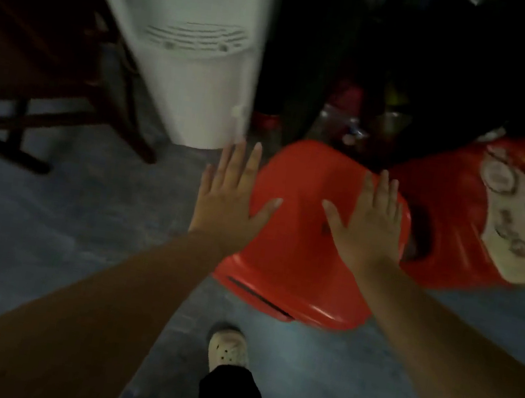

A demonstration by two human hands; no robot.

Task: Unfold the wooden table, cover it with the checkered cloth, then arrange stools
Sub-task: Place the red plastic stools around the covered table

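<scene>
A red plastic stool (296, 238) stands on the grey floor just ahead of me. Both my arms reach out over it. My left hand (230, 197) is spread flat over the stool's left edge, fingers apart, holding nothing. My right hand (366, 221) is spread flat above the seat's right half, also holding nothing. Whether the palms touch the seat I cannot tell. A second red stool (448, 223) stands just to the right of the first, with a patterned bag (517, 216) lying on it.
A white appliance (201, 53) stands behind the left hand. Dark wooden furniture legs (28, 116) are at the far left. Dim clutter of bottles (350, 123) fills the back. My foot in a white clog (228, 347) is on the floor below the stool.
</scene>
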